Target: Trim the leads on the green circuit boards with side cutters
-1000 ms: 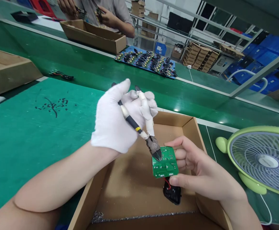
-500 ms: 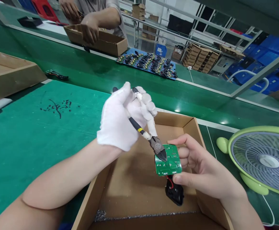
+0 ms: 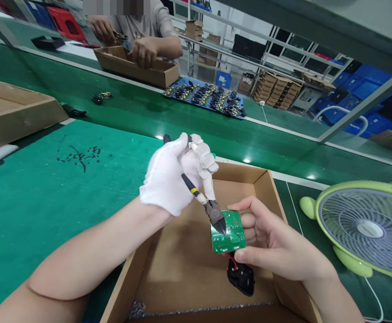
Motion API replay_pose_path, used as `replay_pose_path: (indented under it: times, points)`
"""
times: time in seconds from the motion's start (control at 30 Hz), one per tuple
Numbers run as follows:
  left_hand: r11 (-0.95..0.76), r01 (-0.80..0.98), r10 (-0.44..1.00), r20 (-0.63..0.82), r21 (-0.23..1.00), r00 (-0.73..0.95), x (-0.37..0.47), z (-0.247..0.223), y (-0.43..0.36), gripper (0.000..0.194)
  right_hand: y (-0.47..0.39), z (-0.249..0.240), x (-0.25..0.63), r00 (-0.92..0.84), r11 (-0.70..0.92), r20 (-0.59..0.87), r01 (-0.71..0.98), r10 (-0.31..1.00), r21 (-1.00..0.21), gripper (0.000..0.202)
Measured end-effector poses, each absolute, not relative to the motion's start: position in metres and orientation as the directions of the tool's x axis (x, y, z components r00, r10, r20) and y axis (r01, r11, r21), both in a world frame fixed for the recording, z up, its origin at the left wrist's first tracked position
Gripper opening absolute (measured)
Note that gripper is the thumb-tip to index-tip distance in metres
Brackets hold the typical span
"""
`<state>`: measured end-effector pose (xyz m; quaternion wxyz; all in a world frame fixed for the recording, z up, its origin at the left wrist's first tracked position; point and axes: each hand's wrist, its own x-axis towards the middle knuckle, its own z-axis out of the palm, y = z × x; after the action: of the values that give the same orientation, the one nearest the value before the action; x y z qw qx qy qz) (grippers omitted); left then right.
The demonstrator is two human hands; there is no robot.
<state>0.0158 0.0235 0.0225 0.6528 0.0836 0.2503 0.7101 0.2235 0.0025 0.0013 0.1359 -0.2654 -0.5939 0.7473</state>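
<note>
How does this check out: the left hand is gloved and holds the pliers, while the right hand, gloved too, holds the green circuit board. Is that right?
Not quite: the right hand is bare, not gloved, as the head view shows. The rest stands: it holds the green circuit board, and the gloved left hand holds the pliers.
</note>
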Motion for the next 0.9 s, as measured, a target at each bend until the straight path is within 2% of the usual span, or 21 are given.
replay_pose_path:
  times: [0.3,0.5,0.7,0.9]
  points:
    - [-0.046,-0.887,0.987,-0.116,0.459,-0.111,0.0112,0.0188,0.0209,0.039,0.0041,-0.0035,0.2254,-0.798,-0.184,-0.232,0.154,0.557,-0.971,0.042]
    - [-0.042,-0.916,0.975,-0.183,0.4,-0.124,0.0141,0.0218,0.0199,0.03,0.0028,-0.002,0.2263,-0.8,-0.172,-0.241,0.174,0.549,-0.97,0.044]
    - [-0.055,-0.888,0.936,-0.286,0.456,-0.205,0.0145,0.0259,0.022,0.038,0.0036,0.0003,0.2252,-0.791,-0.115,-0.229,0.199,0.568,-0.973,0.043]
    - [-0.121,-0.906,0.955,-0.2,0.406,-0.217,0.0109,0.0237,0.0218,0.054,0.0035,0.0025,0.2255,-0.79,-0.106,-0.251,0.233,0.559,-0.967,0.042]
